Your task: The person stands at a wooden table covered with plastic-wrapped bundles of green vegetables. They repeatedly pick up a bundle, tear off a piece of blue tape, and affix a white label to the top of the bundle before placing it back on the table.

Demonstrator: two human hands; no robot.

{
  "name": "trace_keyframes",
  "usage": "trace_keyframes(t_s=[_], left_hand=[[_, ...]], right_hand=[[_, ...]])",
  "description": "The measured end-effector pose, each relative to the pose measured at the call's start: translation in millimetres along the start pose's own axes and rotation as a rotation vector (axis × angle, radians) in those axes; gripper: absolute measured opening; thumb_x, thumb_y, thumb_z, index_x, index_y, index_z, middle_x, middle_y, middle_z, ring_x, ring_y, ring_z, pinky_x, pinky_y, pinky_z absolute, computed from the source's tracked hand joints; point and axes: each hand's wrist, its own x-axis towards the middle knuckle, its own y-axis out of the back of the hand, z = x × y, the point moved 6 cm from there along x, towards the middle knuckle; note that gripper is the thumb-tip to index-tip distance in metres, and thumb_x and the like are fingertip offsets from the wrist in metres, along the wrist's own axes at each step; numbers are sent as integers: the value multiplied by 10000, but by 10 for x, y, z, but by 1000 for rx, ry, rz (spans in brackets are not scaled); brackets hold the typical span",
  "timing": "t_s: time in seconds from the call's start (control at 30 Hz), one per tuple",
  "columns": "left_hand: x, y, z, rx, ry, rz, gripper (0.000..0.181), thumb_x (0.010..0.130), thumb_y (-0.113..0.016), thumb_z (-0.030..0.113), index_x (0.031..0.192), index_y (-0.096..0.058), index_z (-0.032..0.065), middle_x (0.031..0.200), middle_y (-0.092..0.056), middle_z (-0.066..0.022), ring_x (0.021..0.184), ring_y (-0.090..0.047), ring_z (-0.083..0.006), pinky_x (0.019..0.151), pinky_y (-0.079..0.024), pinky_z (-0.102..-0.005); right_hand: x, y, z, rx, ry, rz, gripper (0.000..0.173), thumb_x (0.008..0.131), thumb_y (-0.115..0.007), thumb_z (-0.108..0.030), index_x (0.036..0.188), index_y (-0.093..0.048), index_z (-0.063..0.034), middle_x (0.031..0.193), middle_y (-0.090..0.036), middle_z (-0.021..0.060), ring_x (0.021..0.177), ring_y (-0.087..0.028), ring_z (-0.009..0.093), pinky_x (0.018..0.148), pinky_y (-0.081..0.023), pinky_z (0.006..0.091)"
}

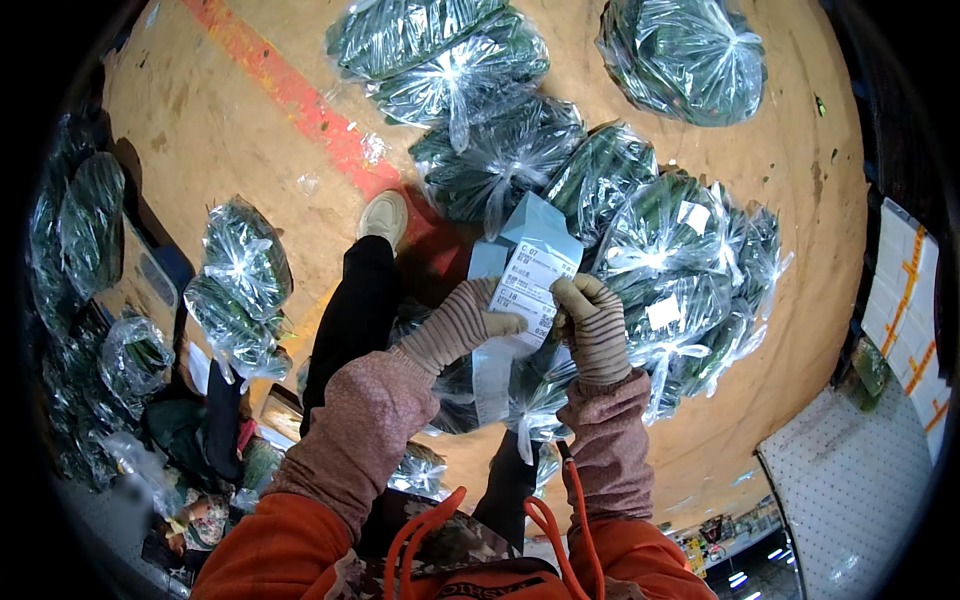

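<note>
My left hand point(469, 319), in a striped knit glove, holds a folded strip of printed paper labels point(534, 281) with the thumb on its front. At the strip's right edge, the bent fingers and thumb of my right hand point(595, 326), in a matching glove, pinch it. The strip's blue-grey backing point(534, 217) stands up above the print, and a pale tail point(491, 382) hangs below my left hand. Beneath and beyond are knotted clear plastic bags of green vegetables point(502, 161), perhaps cucumbers. Two bags at right bear white labels point(663, 312).
More filled bags lie at the top right point(686, 64) and at left point(240, 262). A red painted stripe point(300, 97) crosses the tan floor point(202, 142). Another person point(199, 435) is at lower left among bags. White boxes with orange tape point(904, 277) stand at the right edge.
</note>
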Motion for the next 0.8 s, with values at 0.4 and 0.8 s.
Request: trace_keyframes(t_s=[0.4,0.8], left_hand=[[-14,111,133,373,-88,18,290,720,-628,93,988,-589,-11,837,-638,-143,779,-612,-177,704,-467,-290],[-75,705,153,71,32,430,368,799,-553,84,1158,-516,10,1011,-591,-89,894,-553,-136,787,-453,-278]], right_hand=[[344,-371,-292,-550,272,-530,172,753,-672,-165,862,-653,-33,817,-643,63,740,-591,156,646,-459,287],[2929,-767,-985,-1642,781,261,210,825,-479,-167,991,-568,-77,959,-601,148,908,-575,287,776,-444,422]])
